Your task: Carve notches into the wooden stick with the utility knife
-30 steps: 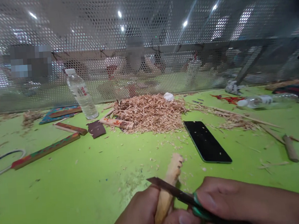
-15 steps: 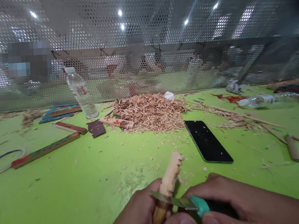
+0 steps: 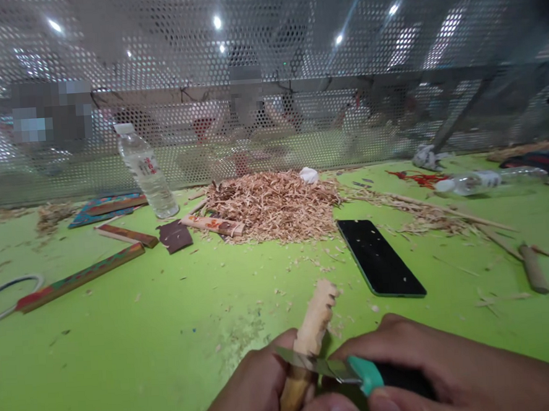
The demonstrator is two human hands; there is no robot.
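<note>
The knife (image 3: 369, 374) gripped in the right hand (image 3: 407, 355) had swung nearer and flatter across the carved stick (image 3: 315, 324), which the left hand (image 3: 259, 377) clasped over the near, middle part of the table (image 3: 125, 357), apparently into a cutting position

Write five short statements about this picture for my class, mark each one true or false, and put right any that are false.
1. The left hand holds a pale, carved wooden stick. True.
2. The right hand holds a knife with a green-and-black handle. True.
3. The black, rectangular phone lies on top of the heap of pale wood shavings. False: it lies beside the heap, on the bright green tabletop.
4. The clear plastic bottle with red lettering stands left of the heap. True.
5. The knife's metal blade points away from the stick. False: it crosses over the stick.
</note>
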